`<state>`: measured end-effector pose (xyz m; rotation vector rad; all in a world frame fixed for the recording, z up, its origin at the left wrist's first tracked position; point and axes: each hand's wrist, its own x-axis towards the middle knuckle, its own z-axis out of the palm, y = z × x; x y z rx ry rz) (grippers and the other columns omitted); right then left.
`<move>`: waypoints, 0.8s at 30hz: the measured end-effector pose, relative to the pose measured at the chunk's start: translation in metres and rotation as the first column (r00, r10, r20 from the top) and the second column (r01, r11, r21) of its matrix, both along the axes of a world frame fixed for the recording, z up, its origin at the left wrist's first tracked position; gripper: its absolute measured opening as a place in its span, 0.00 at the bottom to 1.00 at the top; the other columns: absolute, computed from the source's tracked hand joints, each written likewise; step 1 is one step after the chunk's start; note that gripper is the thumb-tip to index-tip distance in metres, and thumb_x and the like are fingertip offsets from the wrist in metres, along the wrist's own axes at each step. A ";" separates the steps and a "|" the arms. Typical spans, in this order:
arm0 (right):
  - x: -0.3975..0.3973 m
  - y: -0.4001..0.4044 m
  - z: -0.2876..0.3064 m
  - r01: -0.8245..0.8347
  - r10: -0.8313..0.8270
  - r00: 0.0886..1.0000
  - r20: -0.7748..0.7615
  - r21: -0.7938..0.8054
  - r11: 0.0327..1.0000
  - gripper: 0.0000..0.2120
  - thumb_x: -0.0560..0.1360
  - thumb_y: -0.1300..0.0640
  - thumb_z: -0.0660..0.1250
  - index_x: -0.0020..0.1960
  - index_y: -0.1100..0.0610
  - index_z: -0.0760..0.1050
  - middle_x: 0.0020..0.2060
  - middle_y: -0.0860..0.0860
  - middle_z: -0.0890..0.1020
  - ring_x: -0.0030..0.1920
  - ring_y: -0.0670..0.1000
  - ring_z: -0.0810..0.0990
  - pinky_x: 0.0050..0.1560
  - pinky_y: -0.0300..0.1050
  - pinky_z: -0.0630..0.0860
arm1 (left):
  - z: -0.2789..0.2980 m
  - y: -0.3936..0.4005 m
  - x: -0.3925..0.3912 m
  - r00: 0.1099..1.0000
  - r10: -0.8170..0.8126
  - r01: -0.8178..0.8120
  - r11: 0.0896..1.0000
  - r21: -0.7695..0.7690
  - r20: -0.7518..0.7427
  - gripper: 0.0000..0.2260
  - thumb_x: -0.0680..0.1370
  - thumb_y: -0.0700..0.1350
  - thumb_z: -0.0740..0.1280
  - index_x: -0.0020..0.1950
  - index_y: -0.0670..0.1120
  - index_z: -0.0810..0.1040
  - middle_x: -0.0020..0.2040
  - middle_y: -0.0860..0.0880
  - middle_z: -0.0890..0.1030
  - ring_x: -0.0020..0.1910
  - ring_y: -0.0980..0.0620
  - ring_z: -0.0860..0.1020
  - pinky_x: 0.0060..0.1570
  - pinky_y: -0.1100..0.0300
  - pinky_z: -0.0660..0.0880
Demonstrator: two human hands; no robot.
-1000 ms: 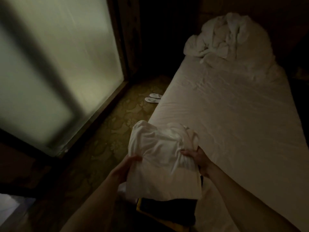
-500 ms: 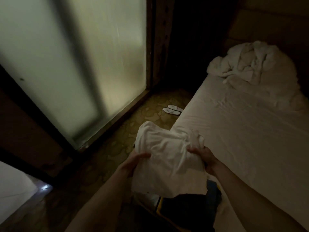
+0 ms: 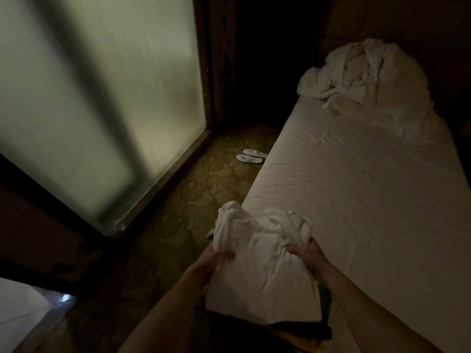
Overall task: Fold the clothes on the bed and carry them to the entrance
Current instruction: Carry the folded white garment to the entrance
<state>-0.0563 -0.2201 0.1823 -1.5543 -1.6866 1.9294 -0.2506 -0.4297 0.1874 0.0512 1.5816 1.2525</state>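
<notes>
Fingers (image 3: 225, 254) of the left hand (image 3: 209, 263) curl over the left edge of a white garment (image 3: 260, 263), thumb on top, gripping the cloth. On the other side, the right hand (image 3: 309, 257) clutches a bunched fold of the same garment, fingers wrapped into the fabric. Both forearms reach in from the bottom of the view.

This white garment is the top of a stack held in the air just off the bed's (image 3: 369, 200) near left corner, partly over the mattress edge and partly over the carpet (image 3: 193, 189). Its far end is rumpled and rises in loose folds. Beneath it a dark garment (image 3: 303, 327) shows at the near edge, with a strip of yellow cloth (image 3: 288, 335) under that.

On the bed, the sheet is lightly creased. At the head end lies a crumpled white duvet (image 3: 362, 77), well apart from the stack.

White slippers (image 3: 251, 156) sit side by side on the patterned carpet, just beside the bed's left edge. Left of the carpet stands a frosted glass panel (image 3: 102, 98) in a dark wooden frame. A pale surface (image 3: 17, 317) shows in the bottom left corner; what it is I cannot tell.
</notes>
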 end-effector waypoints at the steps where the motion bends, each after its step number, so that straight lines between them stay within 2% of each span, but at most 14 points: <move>1: 0.001 0.000 -0.012 -0.006 0.006 1.000 0.025 -0.005 1.000 0.45 0.66 0.55 0.79 0.76 0.59 0.59 0.69 0.56 0.72 0.65 0.59 0.74 0.59 0.50 0.74 | -0.009 0.002 0.001 1.000 0.002 -0.002 1.000 -0.016 -0.004 0.34 0.68 0.38 0.76 0.72 0.49 0.69 0.52 0.51 0.78 0.51 0.48 0.78 0.43 0.55 0.75; 4: 0.003 0.001 -0.053 -0.030 0.030 0.996 0.078 0.001 1.000 0.44 0.69 0.57 0.77 0.77 0.60 0.55 0.72 0.57 0.68 0.69 0.59 0.70 0.67 0.54 0.71 | -0.037 0.011 0.005 0.999 -0.017 0.016 0.999 -0.030 -0.038 0.32 0.70 0.34 0.72 0.70 0.52 0.69 0.49 0.54 0.76 0.47 0.52 0.76 0.37 0.60 0.73; 7: 0.007 -0.002 -0.098 -0.040 0.042 0.992 0.119 -0.020 0.999 0.45 0.71 0.57 0.76 0.79 0.59 0.52 0.75 0.56 0.64 0.72 0.59 0.66 0.69 0.55 0.68 | -0.080 0.017 0.005 1.000 -0.026 0.027 0.999 -0.042 0.010 0.29 0.70 0.32 0.72 0.65 0.52 0.68 0.50 0.53 0.76 0.47 0.53 0.76 0.37 0.60 0.73; 9: 0.010 -0.002 -0.132 -0.014 0.017 0.993 0.114 -0.027 1.000 0.45 0.71 0.59 0.76 0.79 0.58 0.53 0.74 0.57 0.65 0.72 0.59 0.67 0.69 0.56 0.69 | -0.118 0.020 0.002 0.999 -0.019 0.020 0.998 -0.054 0.029 0.37 0.61 0.36 0.77 0.68 0.48 0.70 0.58 0.45 0.78 0.52 0.46 0.78 0.40 0.56 0.78; 11: 0.011 -0.005 -0.163 0.015 -0.009 0.994 0.105 -0.048 0.999 0.46 0.70 0.59 0.77 0.79 0.56 0.53 0.74 0.56 0.66 0.71 0.59 0.68 0.68 0.56 0.69 | -0.153 0.024 0.003 0.999 -0.024 0.026 0.997 -0.069 0.034 0.44 0.53 0.40 0.78 0.69 0.46 0.71 0.59 0.42 0.79 0.54 0.42 0.79 0.45 0.50 0.79; 12: 0.011 -0.007 -0.177 0.024 -0.018 0.994 0.107 -0.049 0.998 0.47 0.70 0.59 0.77 0.79 0.55 0.51 0.75 0.56 0.65 0.72 0.58 0.67 0.69 0.56 0.68 | -0.163 0.026 0.005 0.999 -0.024 0.027 0.997 -0.072 0.038 0.43 0.54 0.39 0.77 0.69 0.46 0.71 0.57 0.43 0.80 0.54 0.42 0.79 0.46 0.49 0.79; 15: 0.013 -0.016 -0.205 0.084 -0.079 0.988 0.136 -0.030 0.996 0.48 0.70 0.62 0.76 0.80 0.57 0.48 0.76 0.56 0.61 0.74 0.59 0.63 0.70 0.53 0.65 | -0.189 0.029 0.013 0.994 0.019 -0.011 0.997 -0.072 0.111 0.33 0.65 0.38 0.74 0.67 0.50 0.68 0.53 0.46 0.78 0.50 0.44 0.78 0.42 0.52 0.76; 17: 0.014 -0.020 -0.217 0.127 -0.127 0.976 0.175 0.011 0.992 0.46 0.69 0.64 0.76 0.78 0.59 0.53 0.75 0.57 0.63 0.73 0.59 0.65 0.68 0.52 0.65 | -0.207 0.030 0.014 0.989 0.017 0.001 0.993 -0.116 0.149 0.37 0.63 0.43 0.76 0.70 0.51 0.67 0.57 0.44 0.78 0.54 0.41 0.78 0.46 0.47 0.79; 20: 0.008 -0.022 -0.226 0.141 -0.153 0.959 0.238 0.069 0.988 0.49 0.65 0.58 0.80 0.77 0.55 0.56 0.73 0.57 0.67 0.71 0.59 0.67 0.70 0.54 0.66 | -0.250 0.033 0.010 0.990 -0.003 0.027 0.986 -0.165 0.143 0.44 0.59 0.48 0.78 0.73 0.55 0.65 0.61 0.44 0.77 0.57 0.38 0.77 0.52 0.38 0.78; 22: 0.004 -0.022 -0.227 0.147 -0.170 0.919 0.357 0.092 0.985 0.55 0.60 0.49 0.82 0.78 0.53 0.55 0.74 0.56 0.66 0.73 0.60 0.64 0.73 0.57 0.60 | -0.255 0.040 0.012 0.997 -0.035 0.048 0.982 -0.181 0.074 0.42 0.60 0.50 0.76 0.72 0.57 0.64 0.62 0.45 0.75 0.57 0.39 0.76 0.54 0.38 0.78; 24: 0.001 -0.020 -0.233 0.192 -0.200 0.875 0.442 0.062 0.979 0.62 0.57 0.45 0.82 0.79 0.55 0.49 0.76 0.58 0.60 0.75 0.62 0.60 0.74 0.58 0.57 | -0.259 0.046 0.015 0.998 -0.061 0.057 0.980 -0.189 -0.015 0.46 0.58 0.52 0.75 0.74 0.56 0.60 0.65 0.46 0.72 0.60 0.40 0.74 0.57 0.39 0.76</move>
